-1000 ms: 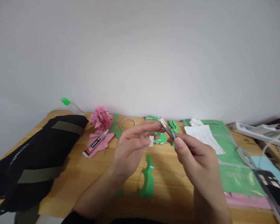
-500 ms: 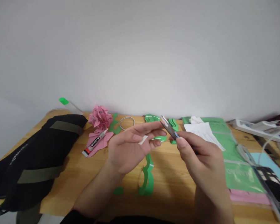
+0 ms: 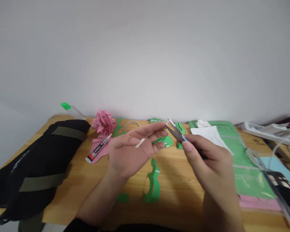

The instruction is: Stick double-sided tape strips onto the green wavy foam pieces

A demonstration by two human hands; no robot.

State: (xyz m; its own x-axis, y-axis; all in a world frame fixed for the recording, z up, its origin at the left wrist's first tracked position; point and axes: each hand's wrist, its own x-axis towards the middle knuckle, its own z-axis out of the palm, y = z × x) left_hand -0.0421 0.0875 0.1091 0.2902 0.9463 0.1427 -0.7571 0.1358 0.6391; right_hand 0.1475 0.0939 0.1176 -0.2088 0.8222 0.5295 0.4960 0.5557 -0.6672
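My left hand [image 3: 132, 151] is held palm up over the table, its fingers stretched out and apart. A small white strip [image 3: 140, 143], apparently tape, clings to the tip of its thumb. My right hand [image 3: 207, 164] grips a pair of scissors [image 3: 176, 132], whose blades are parted and point up and to the left. The blade tips are beside my left index fingertip, where a tiny white bit shows; I cannot tell whether they touch. The scissor handles are hidden in my right hand. Below lies a wavy green paper cutout [image 3: 155, 187] with a white strip on it.
At the left are a black bag [image 3: 41, 161], a pink paper flower [image 3: 103, 121] and a glue tube [image 3: 98, 149] on pink paper. A ring [image 3: 131, 122] and green cutouts [image 3: 180, 128] lie at the back. White paper [image 3: 207, 135], green packaging [image 3: 251, 180] and a power strip [image 3: 268, 132] occupy the right.
The scissor blades have spread wider. My left hand has shifted slightly left and up with the white strip on its thumb, its index fingertip now just left of the blade tips.
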